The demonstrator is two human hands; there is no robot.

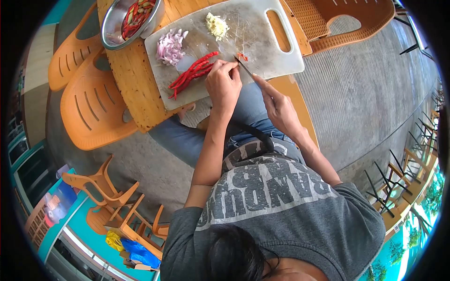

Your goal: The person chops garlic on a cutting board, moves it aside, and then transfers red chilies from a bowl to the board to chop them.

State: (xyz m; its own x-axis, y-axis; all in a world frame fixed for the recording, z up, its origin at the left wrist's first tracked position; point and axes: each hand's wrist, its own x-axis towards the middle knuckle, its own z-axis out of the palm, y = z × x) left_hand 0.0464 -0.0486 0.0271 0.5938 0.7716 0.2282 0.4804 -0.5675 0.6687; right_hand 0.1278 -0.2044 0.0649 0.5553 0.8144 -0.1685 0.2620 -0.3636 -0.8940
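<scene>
My left hand (pixel 224 84) is closed over the right end of a bunch of long red chilies (pixel 191 75) on a white cutting board (pixel 262 51). In my right hand (pixel 281 110) is a knife (pixel 245 69), its dark blade tip on the board close to my left fingertips. A few small cut chili pieces (pixel 242 56) lie just past the blade. Sliced shallots (pixel 171 47) form a pile at the board's left side. Toward its far edge sits a small heap of chopped garlic (pixel 216 26).
A metal bowl (pixel 112 23) with red chilies and pale pieces stands on the wooden table (pixel 129 70), left of the board. Orange chairs flank the table, one at left (pixel 93 105) and another at upper right (pixel 356 18). The board overhangs the table's near edge, above my legs.
</scene>
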